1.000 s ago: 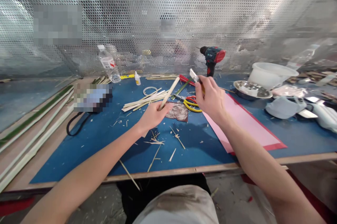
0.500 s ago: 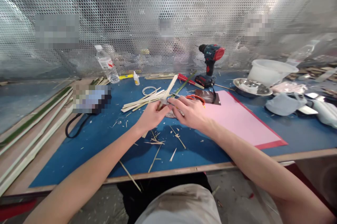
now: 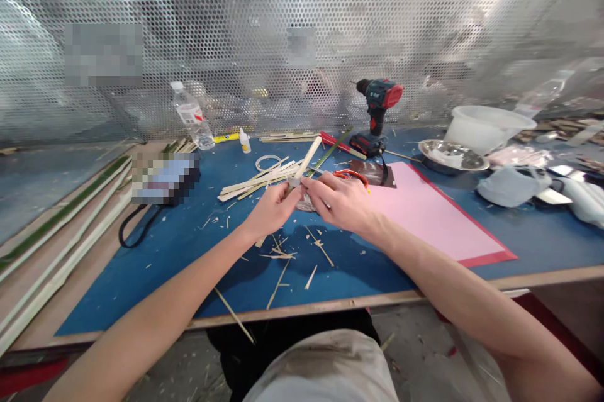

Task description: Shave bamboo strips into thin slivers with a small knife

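Observation:
Near the middle of the table my left hand is closed on a pale bamboo strip, which slants up and away from the fingers. Thumb and fingertips meet at its lower end, by a small greyish-white piece whose kind I cannot make out. My right hand touches the same spot with bent, closed fingers; what they grip is mostly hidden. Just behind it lie orange-handled scissors, partly covered. More bamboo strips and a clear ring lie beyond my left hand.
Bamboo scraps litter the blue mat. A cordless drill, glue bottle and water bottle stand behind. Rightward are a pink sheet, metal bowl and white tub. Long bamboo lengths lie left.
My fingertips and the small greyish-white piece have shifted slightly at the strip's lower end, and the strip leans a little more to the right. Other things stay in place.

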The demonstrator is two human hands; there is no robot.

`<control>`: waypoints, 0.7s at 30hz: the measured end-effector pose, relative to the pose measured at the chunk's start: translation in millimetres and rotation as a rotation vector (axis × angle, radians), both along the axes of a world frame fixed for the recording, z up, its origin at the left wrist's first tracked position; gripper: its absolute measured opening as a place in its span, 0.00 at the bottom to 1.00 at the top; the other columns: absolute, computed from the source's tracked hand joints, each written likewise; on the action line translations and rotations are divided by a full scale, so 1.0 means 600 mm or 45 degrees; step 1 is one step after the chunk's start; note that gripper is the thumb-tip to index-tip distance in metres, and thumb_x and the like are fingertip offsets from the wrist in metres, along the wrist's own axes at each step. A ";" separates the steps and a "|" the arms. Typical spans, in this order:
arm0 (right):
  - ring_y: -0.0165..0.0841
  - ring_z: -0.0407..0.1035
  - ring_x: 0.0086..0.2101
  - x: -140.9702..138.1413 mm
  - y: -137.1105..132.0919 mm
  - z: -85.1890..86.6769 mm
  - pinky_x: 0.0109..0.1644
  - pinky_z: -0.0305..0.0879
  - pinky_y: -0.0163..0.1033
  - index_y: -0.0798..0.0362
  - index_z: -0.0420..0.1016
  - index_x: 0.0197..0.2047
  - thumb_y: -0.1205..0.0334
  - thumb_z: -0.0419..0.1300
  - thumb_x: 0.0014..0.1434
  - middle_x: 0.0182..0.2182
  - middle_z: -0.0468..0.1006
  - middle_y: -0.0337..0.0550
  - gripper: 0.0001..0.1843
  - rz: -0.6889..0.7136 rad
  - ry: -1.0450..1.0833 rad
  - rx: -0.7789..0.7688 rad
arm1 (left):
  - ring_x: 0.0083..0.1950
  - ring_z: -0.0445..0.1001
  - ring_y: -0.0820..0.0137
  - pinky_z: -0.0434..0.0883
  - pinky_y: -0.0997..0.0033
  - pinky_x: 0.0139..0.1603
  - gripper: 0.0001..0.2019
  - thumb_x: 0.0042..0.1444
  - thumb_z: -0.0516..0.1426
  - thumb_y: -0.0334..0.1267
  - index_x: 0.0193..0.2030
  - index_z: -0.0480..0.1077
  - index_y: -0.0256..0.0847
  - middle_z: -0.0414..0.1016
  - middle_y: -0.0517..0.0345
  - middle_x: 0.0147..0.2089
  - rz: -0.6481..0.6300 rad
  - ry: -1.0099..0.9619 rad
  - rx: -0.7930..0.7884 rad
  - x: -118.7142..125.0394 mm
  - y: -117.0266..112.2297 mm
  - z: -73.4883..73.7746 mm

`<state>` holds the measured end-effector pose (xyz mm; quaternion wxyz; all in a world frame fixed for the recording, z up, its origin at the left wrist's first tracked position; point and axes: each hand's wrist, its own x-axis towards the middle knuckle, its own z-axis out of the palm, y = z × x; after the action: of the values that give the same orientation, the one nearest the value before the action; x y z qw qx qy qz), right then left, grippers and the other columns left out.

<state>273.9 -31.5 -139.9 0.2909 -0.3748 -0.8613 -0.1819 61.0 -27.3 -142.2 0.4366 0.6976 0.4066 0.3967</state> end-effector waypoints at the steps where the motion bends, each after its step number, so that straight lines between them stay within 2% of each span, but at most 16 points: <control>1: 0.30 0.68 0.31 0.000 0.000 -0.001 0.30 0.54 0.39 0.47 0.76 0.62 0.56 0.50 0.75 0.40 0.80 0.44 0.20 0.000 0.002 -0.002 | 0.21 0.53 0.79 0.49 0.74 0.22 0.24 0.67 0.58 0.58 0.31 0.60 0.41 0.55 0.68 0.20 -0.011 -0.001 -0.001 0.000 0.000 -0.001; 8: 0.30 0.68 0.31 -0.005 -0.005 -0.001 0.32 0.55 0.38 0.47 0.75 0.64 0.57 0.50 0.75 0.42 0.81 0.45 0.20 -0.060 0.013 0.028 | 0.19 0.52 0.79 0.48 0.74 0.20 0.26 0.67 0.57 0.62 0.30 0.58 0.42 0.53 0.70 0.19 -0.026 -0.087 -0.115 0.003 0.000 -0.006; 16: 0.30 0.68 0.32 -0.003 -0.009 0.008 0.32 0.56 0.38 0.48 0.75 0.64 0.58 0.50 0.75 0.40 0.80 0.45 0.20 -0.073 -0.018 0.036 | 0.21 0.55 0.77 0.50 0.74 0.22 0.26 0.67 0.56 0.63 0.30 0.66 0.40 0.57 0.67 0.19 0.094 0.016 0.003 0.004 0.002 -0.009; 21: 0.30 0.69 0.32 -0.005 -0.015 0.012 0.31 0.55 0.39 0.48 0.75 0.63 0.57 0.50 0.75 0.39 0.80 0.45 0.20 -0.121 -0.015 0.070 | 0.22 0.55 0.77 0.51 0.72 0.23 0.29 0.65 0.55 0.65 0.29 0.67 0.39 0.58 0.66 0.20 0.191 0.080 0.018 0.012 -0.003 -0.001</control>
<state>271.0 -40.2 -132.7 0.2869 -0.4061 -0.8389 -0.2212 68.2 -29.3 -142.7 0.3877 0.6806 0.4683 0.4090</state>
